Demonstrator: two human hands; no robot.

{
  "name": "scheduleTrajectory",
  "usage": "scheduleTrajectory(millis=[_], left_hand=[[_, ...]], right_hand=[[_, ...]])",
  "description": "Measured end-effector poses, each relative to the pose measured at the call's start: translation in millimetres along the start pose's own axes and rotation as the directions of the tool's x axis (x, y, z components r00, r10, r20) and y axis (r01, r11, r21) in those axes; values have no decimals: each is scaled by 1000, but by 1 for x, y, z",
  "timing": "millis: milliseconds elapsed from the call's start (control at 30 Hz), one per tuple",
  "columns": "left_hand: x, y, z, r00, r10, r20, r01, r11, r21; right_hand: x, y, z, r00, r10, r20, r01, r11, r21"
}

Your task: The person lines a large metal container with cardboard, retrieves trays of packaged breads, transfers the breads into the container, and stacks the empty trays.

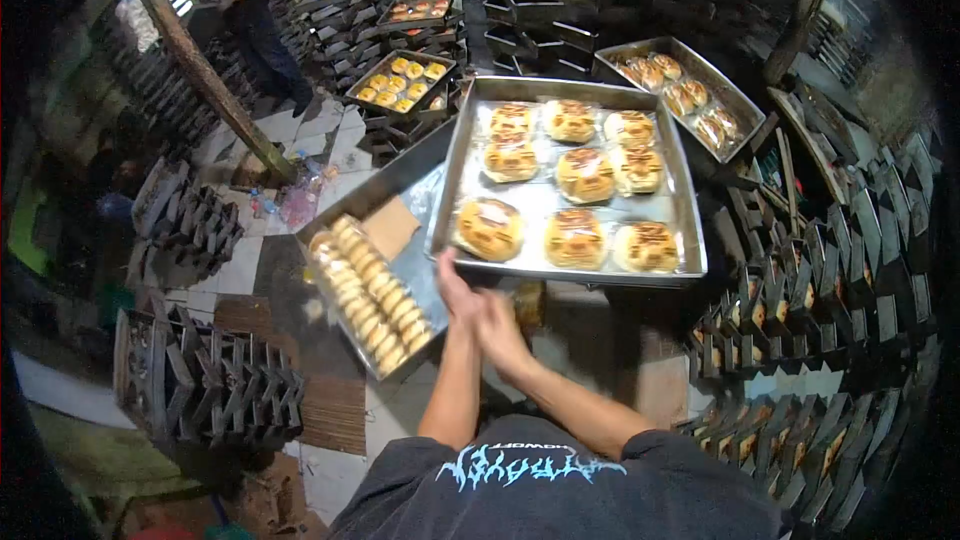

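My left hand (457, 292) is stretched out at the near left corner of a metal tray (575, 271). Its fingers look straight, and I see nothing in it. My right hand (498, 328) presses against the left one, blurred, with its fingers mostly hidden. In the tray sit several round buns in clear wrappers, such as the middle bun (584, 174), with brown stripes on top. Below and to the left, a second tray (306, 230) holds two long rows of small pale round pastries (365, 292) in clear packaging and a piece of brown cardboard (391, 231).
A tray of wrapped buns (718, 133) lies at the right, and a tray of yellow buns (400, 81) at the back left. Stacked trays (810, 285) line the right side; more stacks (205, 375) stand left. A wooden post (200, 65) leans near another person (250, 15).
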State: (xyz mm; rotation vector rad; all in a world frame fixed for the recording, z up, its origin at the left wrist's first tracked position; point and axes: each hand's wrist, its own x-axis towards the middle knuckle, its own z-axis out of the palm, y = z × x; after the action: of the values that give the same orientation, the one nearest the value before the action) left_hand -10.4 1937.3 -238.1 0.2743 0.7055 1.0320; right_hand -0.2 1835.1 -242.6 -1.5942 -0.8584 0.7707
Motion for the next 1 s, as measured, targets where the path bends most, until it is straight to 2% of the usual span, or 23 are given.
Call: scheduleTrajectory(millis=[33,67,100,133,233,267,300,333,367,400,433,500,567,600,667,733,767,833,867,900,933,967,1000], left_hand=[[-14,20,6,993,80,-91,-76,996,42],[25,19,-30,993,114,16,-113,993,-32],[46,21,-56,990,137,-29,-139,989,-53],[64,24,-78,982,188,-31,-188,982,-10],[69,58,-113,947,321,11,-317,925,208],[70,70,-123,976,218,30,-219,957,190],[117,65,-164,977,202,74,-209,971,114],[112,70,-151,984,166,58,-173,974,149],[104,73,-142,990,136,36,-140,974,178],[125,65,-162,988,143,53,-151,962,226],[146,58,-174,977,212,29,-211,934,288],[147,61,-141,999,49,5,-48,946,322],[215,38,-133,999,51,14,-53,958,281],[249,26,-129,998,53,18,-55,964,260],[313,1,-135,961,223,-165,-46,716,697],[327,-23,-112,928,295,-227,17,575,818],[320,-33,-96,938,214,-273,15,761,648],[310,-54,-88,953,222,-204,-61,805,591],[281,-59,-68,934,300,-197,-57,666,744],[245,-67,-48,912,374,-167,-44,493,869],[214,-82,-50,834,545,83,-124,39,991],[177,-98,-35,776,606,178,-146,-102,984],[144,-112,-18,860,509,22,-52,46,998]], right_hand=[[-37,-44,-7,985,68,157,-109,956,272],[-47,-46,-41,940,164,298,-156,986,-52],[-60,-54,-72,996,-56,69,58,998,-22],[-55,-52,-116,855,-500,-139,377,782,-497],[14,24,-231,657,-84,-749,-40,989,-145],[43,81,-248,642,10,-767,-243,951,-191],[60,141,-253,708,480,-518,-413,876,248],[81,196,-244,802,581,-140,-383,679,626],[101,249,-235,766,587,261,-512,312,801],[102,198,-202,799,599,46,-400,473,785],[113,225,-195,921,356,160,-298,376,877],[109,203,-182,903,410,129,-278,326,904],[125,221,-188,846,529,-74,-252,517,818],[136,245,-193,829,553,-80,-249,494,833],[163,262,-198,763,622,-175,-291,573,767],[180,257,-205,726,658,-201,-375,623,686],[189,251,-211,709,671,-217,-407,641,651],[205,213,-221,657,727,-201,-536,638,553],[205,229,-252,749,640,-171,-659,747,-85],[207,207,-258,820,464,-334,-569,724,-390],[203,173,-256,881,304,-362,-453,764,-460],[203,154,-250,917,128,-378,-326,787,-524],[202,160,-240,960,75,-268,-180,902,-392]])
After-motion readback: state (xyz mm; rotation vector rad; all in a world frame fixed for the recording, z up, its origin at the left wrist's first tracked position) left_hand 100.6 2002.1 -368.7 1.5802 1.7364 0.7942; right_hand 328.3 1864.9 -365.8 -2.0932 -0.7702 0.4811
